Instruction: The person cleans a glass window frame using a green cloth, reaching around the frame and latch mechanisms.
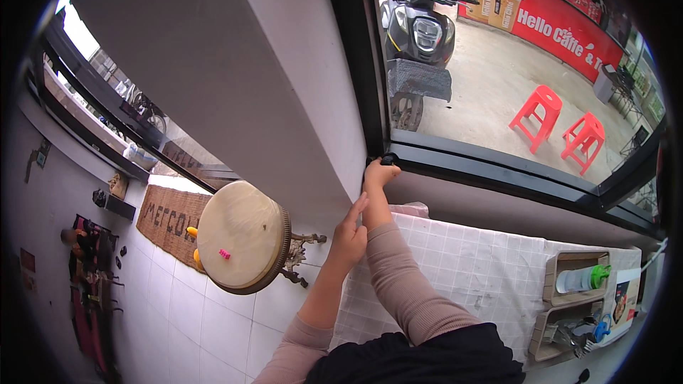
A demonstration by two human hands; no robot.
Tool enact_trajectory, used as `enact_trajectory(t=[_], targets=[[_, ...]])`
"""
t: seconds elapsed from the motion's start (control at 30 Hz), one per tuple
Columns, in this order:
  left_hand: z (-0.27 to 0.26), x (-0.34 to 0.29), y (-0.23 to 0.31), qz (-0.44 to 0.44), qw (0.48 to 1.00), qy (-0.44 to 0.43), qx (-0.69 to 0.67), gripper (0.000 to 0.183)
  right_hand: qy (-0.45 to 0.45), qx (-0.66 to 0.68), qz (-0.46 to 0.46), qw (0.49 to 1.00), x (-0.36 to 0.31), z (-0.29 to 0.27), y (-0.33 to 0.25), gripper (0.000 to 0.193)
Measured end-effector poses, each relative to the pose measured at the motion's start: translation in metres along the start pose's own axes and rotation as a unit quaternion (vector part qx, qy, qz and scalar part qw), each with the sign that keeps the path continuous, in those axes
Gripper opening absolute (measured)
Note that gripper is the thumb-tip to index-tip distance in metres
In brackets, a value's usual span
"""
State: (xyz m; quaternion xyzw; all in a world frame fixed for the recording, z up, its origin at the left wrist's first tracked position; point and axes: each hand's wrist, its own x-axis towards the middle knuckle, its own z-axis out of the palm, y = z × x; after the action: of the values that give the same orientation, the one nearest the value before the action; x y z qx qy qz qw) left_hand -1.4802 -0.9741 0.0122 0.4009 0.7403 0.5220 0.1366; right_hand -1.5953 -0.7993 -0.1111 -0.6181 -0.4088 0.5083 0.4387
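My right hand (382, 173) reaches into the lower corner of the black window frame (491, 170). Its fingers are closed round a small, dark, rounded object (389, 159) at the sill; its kind is too small to make out. Lower down, my left hand (349, 240) is beside my right forearm, at the lower edge of the white pillar (313, 128). Its index finger is stretched upward, and nothing shows in it. Whether the left fingers touch the pillar is unclear.
A table with a white checked cloth (455, 256) stands under the window, with two baskets (569, 313) holding a bottle (582, 279) and cutlery (580, 333). Left of me is a round pale-topped table (238, 235) near a brown doormat (167, 217). Outside are a scooter (423, 32) and red stools (541, 114).
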Motion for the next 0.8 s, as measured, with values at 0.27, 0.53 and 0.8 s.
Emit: enact_trajectory(t=[0.27, 0.53, 0.8], targets=[[-0.002, 0.001, 0.008, -0.042, 0.988, -0.026, -0.143, 0.062, -0.093, 0.102, -0.136, 0.981, -0.003, -0.021, -0.065, 0.04], [-0.021, 0.003, 0.047, -0.014, 0.975, 0.011, -0.22, 0.066, -0.077, 0.158, -0.486, 0.856, -0.043, -0.05, -0.291, 0.029], [-0.017, -0.009, 0.053, 0.019, 0.965, 0.031, -0.26, 0.062, -0.116, 0.067, -0.554, 0.822, -0.042, -0.075, -0.408, 0.03]])
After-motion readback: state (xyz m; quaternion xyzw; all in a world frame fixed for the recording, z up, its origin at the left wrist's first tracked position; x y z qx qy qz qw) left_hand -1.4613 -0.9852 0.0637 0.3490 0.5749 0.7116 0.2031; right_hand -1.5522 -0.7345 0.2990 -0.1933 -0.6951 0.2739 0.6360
